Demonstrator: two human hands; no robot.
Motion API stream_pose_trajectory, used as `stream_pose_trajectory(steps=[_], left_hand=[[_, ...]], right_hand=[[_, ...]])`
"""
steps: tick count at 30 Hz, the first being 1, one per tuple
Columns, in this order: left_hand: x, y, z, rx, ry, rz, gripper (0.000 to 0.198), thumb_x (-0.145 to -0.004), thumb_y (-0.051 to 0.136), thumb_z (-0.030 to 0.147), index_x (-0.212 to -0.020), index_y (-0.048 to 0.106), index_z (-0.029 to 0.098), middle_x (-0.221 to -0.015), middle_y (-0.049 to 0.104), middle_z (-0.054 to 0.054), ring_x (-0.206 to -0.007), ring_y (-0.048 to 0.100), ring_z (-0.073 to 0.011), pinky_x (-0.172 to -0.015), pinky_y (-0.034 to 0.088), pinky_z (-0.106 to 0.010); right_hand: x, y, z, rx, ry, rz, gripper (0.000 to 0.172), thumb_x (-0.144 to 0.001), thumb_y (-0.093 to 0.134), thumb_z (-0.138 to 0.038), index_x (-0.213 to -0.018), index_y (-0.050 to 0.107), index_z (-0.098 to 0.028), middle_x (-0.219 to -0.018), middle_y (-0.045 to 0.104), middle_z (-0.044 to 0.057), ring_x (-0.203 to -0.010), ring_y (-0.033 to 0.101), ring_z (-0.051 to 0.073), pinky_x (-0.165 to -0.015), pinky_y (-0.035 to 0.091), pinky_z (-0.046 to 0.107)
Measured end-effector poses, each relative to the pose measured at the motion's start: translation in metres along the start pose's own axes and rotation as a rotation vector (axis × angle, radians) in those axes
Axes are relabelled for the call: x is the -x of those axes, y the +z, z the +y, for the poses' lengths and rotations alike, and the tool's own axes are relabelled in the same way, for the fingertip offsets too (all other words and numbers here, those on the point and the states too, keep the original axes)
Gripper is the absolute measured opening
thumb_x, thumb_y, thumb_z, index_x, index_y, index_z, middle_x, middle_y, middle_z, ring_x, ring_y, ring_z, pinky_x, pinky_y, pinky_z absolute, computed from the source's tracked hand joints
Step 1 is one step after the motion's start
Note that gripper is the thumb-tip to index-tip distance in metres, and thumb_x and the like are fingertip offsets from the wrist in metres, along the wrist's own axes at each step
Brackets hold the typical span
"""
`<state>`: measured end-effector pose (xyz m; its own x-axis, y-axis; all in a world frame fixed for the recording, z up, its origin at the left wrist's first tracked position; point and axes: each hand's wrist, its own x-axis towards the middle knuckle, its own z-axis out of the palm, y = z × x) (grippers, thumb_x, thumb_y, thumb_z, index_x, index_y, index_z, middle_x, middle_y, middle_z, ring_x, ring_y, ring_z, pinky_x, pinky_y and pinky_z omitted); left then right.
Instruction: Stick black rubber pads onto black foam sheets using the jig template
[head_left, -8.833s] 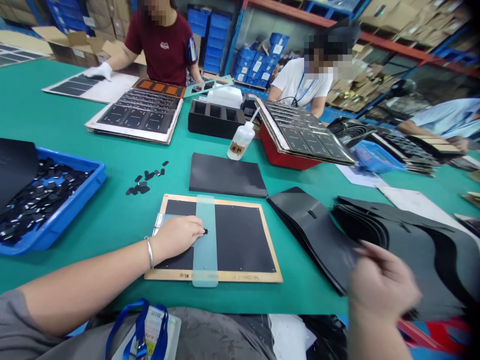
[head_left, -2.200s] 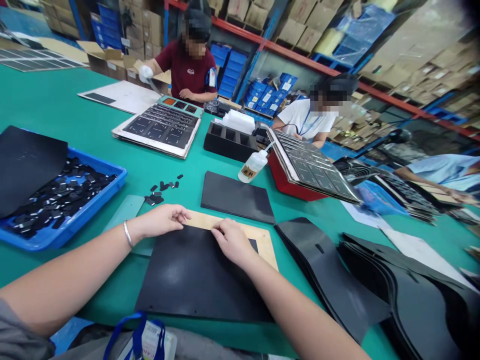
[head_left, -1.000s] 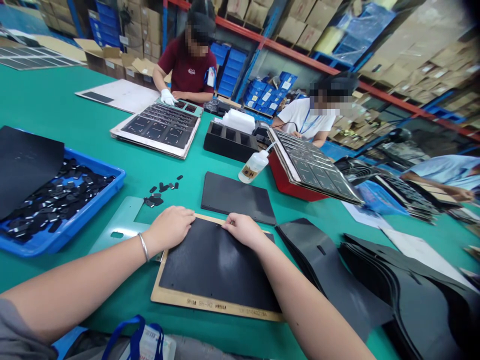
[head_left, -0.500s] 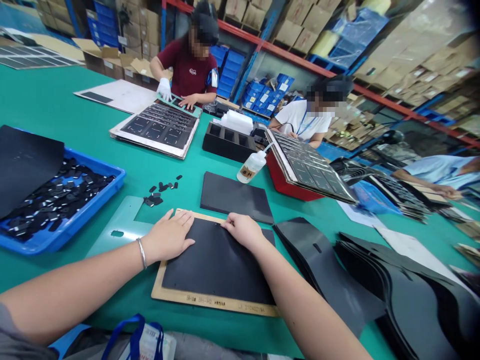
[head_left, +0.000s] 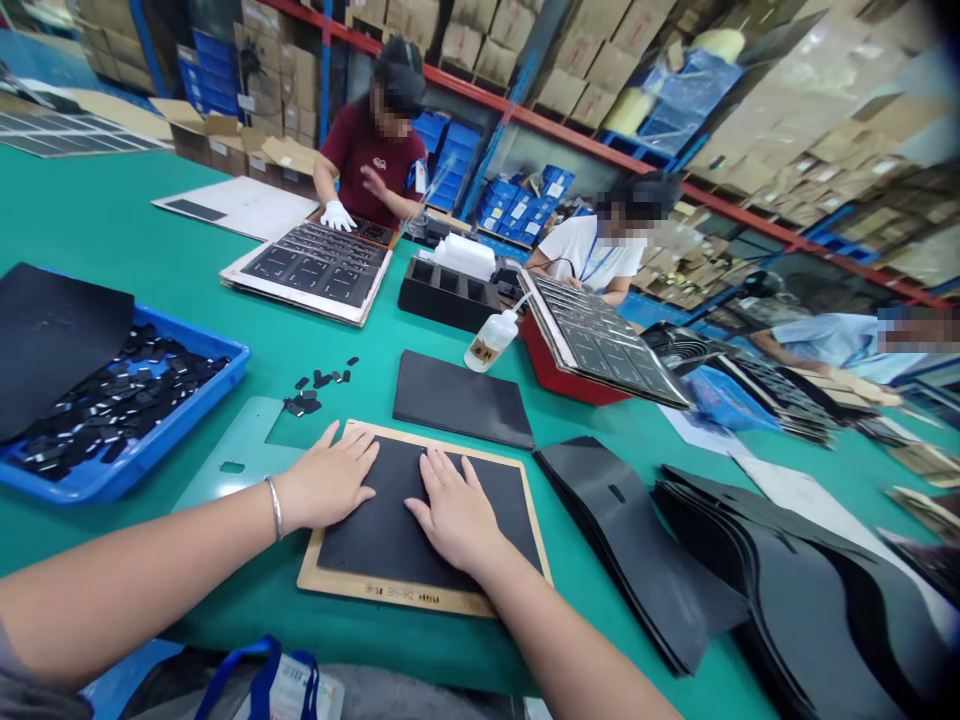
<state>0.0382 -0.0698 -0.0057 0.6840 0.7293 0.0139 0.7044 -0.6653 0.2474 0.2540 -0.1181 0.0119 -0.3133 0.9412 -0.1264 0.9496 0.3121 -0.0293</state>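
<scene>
Blk sheet (head_left: 390, 530): rect., flat on tan brd (head_left: 345, 584).

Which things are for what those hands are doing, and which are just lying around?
Seem part of it:
black sheet under the left hand and right hand
wooden board beneath the sheet
green plate beside it, probably

Seem just lying around, untouched:
white squeeze bottle
black compartment box

Smooth, near-matt sheet (head_left: 390, 535), wood-look board (head_left: 360, 588), glossy, translucent plastic-looking panel (head_left: 244, 440), shiny metal bracelet (head_left: 275, 508).
</scene>
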Motion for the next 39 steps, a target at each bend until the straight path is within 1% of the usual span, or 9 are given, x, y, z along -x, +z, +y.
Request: stream_pose_trajectory(steps=[8, 15, 19, 21, 23, 27, 33, 36, 39], left_hand=[[0.098, 0.015, 0.039, 0.163, 0.192, -0.099, 0.067, -0.082, 0.052, 0.036, -0.143, 0.025, 0.025, -0.147, 0.027, -0.007, -0.136, 0.025, -0.0264, -0.112, 0.013, -0.049], [0.122, 0.028, 0.036, 0.308, 0.110, -0.072, 0.064, -0.080, 0.052, 0.023, -0.140, 0.031, 0.029, -0.145, 0.034, -0.005, -0.135, 0.027, -0.0263, -0.112, 0.009, -0.054], [0.128, 0.027, 0.033, 0.930, -0.312, 0.101, 0.045, -0.085, 0.046, 0.028, -0.131, 0.045, 0.027, -0.121, 0.060, -0.008, -0.116, 0.051, -0.0231, -0.104, 0.034, -0.045], [0.128, 0.024, 0.030, 1.393, -0.627, 0.206, 0.048, -0.084, 0.049, 0.030, -0.131, 0.042, 0.024, -0.107, 0.063, -0.008, -0.089, 0.062, -0.0183, -0.083, 0.050, -0.036], [0.126, 0.021, 0.026, 1.792, -0.822, 0.285, 0.057, -0.078, 0.055, 0.024, -0.132, 0.037, 0.023, -0.102, 0.062, -0.007, -0.068, 0.058, -0.0113, -0.063, 0.050, -0.026], [0.121, 0.015, 0.028, 2.075, -0.834, 0.396, 0.068, -0.070, 0.057, 0.014, -0.132, 0.034, 0.026, -0.082, 0.058, 0.001, -0.054, 0.046, -0.0058, -0.050, 0.041, -0.019], [0.089, -0.002, 0.018, 1.407, -0.579, 0.221, 0.041, -0.079, 0.052, 0.030, -0.119, 0.053, 0.019, -0.065, 0.053, 0.002, -0.047, 0.041, -0.0079, -0.047, 0.036, -0.021], [0.049, -0.021, -0.023, 0.747, -0.393, 0.229, 0.029, -0.080, 0.049, 0.031, -0.102, 0.064, 0.019, -0.078, 0.061, -0.003, -0.067, 0.054, -0.0146, -0.064, 0.045, -0.027], [0.009, -0.036, -0.073, 0.233, -0.410, 0.244, 0.031, -0.079, 0.049, 0.031, -0.101, 0.066, 0.018, -0.101, 0.062, -0.009, -0.087, 0.058, -0.0206, -0.083, 0.044, -0.033]], right_hand=[[0.095, 0.018, -0.035, -0.166, -0.207, -0.074, 0.062, -0.088, 0.045, -0.042, -0.143, 0.023, -0.023, -0.147, 0.021, 0.003, -0.135, 0.024, 0.024, -0.111, 0.021, 0.047], [0.111, 0.031, -0.032, -0.138, -0.197, -0.043, 0.064, -0.087, 0.049, -0.029, -0.144, 0.021, -0.022, -0.147, 0.021, 0.005, -0.134, 0.026, 0.026, -0.111, 0.016, 0.052], [0.116, 0.023, -0.021, -0.198, -0.231, 0.019, 0.054, -0.089, 0.045, -0.032, -0.140, 0.030, -0.025, -0.142, 0.035, 0.005, -0.131, 0.033, 0.025, -0.109, 0.022, 0.054], [0.116, 0.019, -0.014, -0.256, -0.218, 0.121, 0.045, -0.089, 0.044, -0.029, -0.134, 0.041, -0.025, -0.135, 0.046, 0.006, -0.126, 0.040, 0.024, -0.108, 0.025, 0.054], [0.113, 0.017, -0.006, -0.311, -0.196, 0.241, 0.038, -0.088, 0.046, -0.026, -0.126, 0.050, -0.026, -0.125, 0.055, 0.006, -0.122, 0.046, 0.024, -0.106, 0.029, 0.054], [0.102, 0.015, 0.006, -0.400, -0.171, 0.393, 0.027, -0.086, 0.048, -0.023, -0.110, 0.059, -0.028, -0.110, 0.063, 0.005, -0.113, 0.053, 0.025, -0.101, 0.033, 0.055], [0.089, 0.013, 0.014, -0.579, -0.062, 0.602, 0.024, -0.086, 0.048, -0.023, -0.108, 0.058, -0.028, -0.104, 0.063, 0.006, -0.103, 0.057, 0.025, -0.091, 0.043, 0.049], [0.082, 0.011, 0.011, -0.720, 0.025, 0.679, 0.023, -0.088, 0.046, -0.023, -0.109, 0.056, -0.027, -0.098, 0.061, 0.007, -0.096, 0.057, 0.023, -0.081, 0.048, 0.041], [0.073, 0.011, 0.005, -0.818, 0.061, 0.673, 0.021, -0.089, 0.045, -0.024, -0.107, 0.056, -0.025, -0.094, 0.060, 0.007, -0.090, 0.057, 0.021, -0.078, 0.049, 0.037]])
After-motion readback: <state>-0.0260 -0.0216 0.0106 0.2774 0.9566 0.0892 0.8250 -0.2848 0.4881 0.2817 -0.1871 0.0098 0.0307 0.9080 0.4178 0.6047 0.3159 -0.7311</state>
